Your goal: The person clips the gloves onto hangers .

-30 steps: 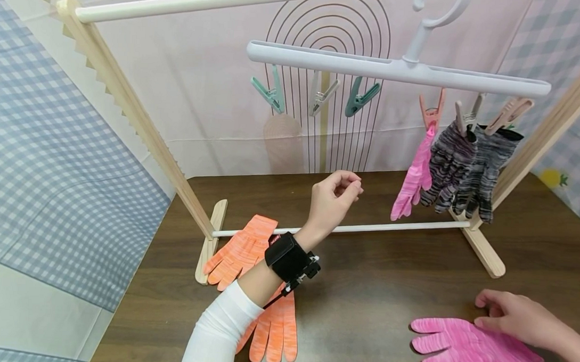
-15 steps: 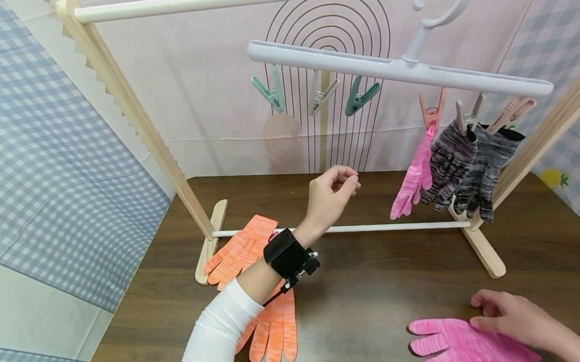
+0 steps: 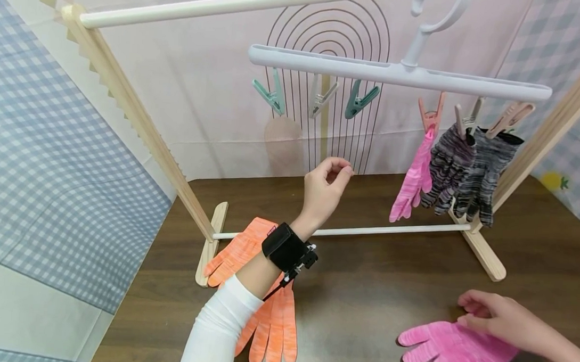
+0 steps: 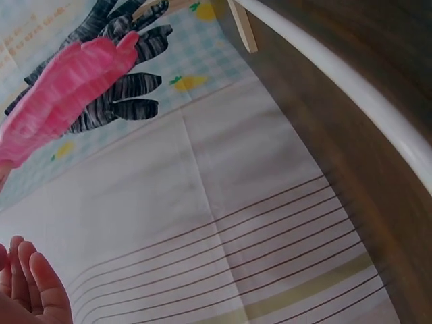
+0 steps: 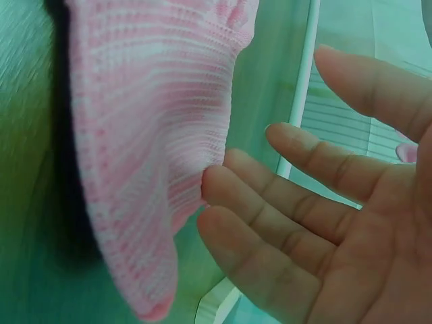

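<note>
My left hand (image 3: pixel 324 187) hangs in the air above the table, fingers loosely bent and holding nothing. Its fingertips (image 4: pixel 47 283) show at the lower left of the left wrist view. My right hand (image 3: pixel 503 319) lies at the near edge of a pink glove (image 3: pixel 456 352) on the table at lower right. In the right wrist view the fingers (image 5: pixel 270 216) are spread, thumb apart, with some fingertips against the glove's edge. Another pink glove (image 3: pixel 415 174) hangs from a coral clothespin (image 3: pixel 431 114), beside two grey-black striped gloves (image 3: pixel 487 166) on pegs.
A white hanger (image 3: pixel 332 65) hangs from the wooden rack's white top bar (image 3: pixel 205 5). Two teal clothespins (image 3: pixel 271 95) and a grey one (image 3: pixel 321 99) hang bare on its left half. Orange gloves (image 3: pixel 270 329) lie under my left forearm, by the lower rail (image 3: pixel 389 230).
My right hand and the pink glove on the table have slid left. My left hand has drifted slightly left and up. The hanging gloves stay as they were.
</note>
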Demonstrator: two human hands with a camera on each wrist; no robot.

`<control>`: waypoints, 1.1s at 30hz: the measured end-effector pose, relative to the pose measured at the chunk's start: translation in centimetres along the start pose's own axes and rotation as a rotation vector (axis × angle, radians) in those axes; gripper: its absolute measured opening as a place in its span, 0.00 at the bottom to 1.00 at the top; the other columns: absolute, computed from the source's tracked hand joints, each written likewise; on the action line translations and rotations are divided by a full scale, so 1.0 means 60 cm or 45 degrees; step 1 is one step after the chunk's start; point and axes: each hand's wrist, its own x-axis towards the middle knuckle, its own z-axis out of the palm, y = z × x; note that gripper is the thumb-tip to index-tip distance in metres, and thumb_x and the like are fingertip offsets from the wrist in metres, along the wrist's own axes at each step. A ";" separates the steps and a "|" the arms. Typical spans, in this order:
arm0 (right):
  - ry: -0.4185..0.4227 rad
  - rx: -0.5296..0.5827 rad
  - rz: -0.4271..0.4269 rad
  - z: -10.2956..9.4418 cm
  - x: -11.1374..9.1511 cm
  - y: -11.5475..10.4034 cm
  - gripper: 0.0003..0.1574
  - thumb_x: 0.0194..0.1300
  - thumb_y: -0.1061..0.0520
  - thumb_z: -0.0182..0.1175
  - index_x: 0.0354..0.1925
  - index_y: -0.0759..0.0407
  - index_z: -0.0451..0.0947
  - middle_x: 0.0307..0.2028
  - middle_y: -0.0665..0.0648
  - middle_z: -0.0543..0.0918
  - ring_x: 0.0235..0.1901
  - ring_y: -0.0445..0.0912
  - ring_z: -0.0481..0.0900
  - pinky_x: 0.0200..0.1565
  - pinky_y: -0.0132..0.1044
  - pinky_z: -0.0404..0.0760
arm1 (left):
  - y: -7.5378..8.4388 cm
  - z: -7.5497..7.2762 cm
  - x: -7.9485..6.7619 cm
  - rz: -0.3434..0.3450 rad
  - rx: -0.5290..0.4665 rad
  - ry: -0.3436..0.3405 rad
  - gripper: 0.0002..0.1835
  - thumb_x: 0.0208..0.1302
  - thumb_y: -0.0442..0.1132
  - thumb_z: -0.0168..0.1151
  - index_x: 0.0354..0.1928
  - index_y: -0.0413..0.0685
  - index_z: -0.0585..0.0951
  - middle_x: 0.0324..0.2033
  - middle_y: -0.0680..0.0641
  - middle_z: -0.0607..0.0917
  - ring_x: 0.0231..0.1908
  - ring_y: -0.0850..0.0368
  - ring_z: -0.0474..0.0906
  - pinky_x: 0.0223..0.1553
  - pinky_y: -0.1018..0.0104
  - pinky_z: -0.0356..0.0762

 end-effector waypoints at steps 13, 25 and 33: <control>0.002 0.090 -0.155 0.012 0.008 -0.005 0.11 0.53 0.61 0.61 0.36 0.63 0.74 0.30 0.45 0.79 0.29 0.24 0.71 0.27 0.28 0.71 | 0.015 -0.006 0.042 0.006 0.049 0.046 0.09 0.61 0.37 0.52 0.40 0.40 0.76 0.35 0.44 0.81 0.35 0.57 0.76 0.35 0.77 0.71; 0.197 0.072 -0.115 0.006 0.003 -0.007 0.14 0.49 0.62 0.64 0.37 0.60 0.75 0.32 0.40 0.79 0.30 0.27 0.72 0.27 0.26 0.71 | 0.058 -0.013 0.054 -0.055 0.047 0.058 0.10 0.61 0.33 0.50 0.43 0.36 0.74 0.38 0.41 0.80 0.38 0.54 0.75 0.36 0.77 0.70; 0.219 -0.121 0.276 -0.016 0.000 -0.019 0.20 0.50 0.48 0.64 0.38 0.59 0.76 0.33 0.57 0.81 0.28 0.31 0.73 0.27 0.34 0.72 | 0.059 -0.014 0.058 -0.075 0.027 0.065 0.14 0.61 0.34 0.52 0.49 0.39 0.71 0.40 0.43 0.79 0.40 0.54 0.75 0.37 0.76 0.71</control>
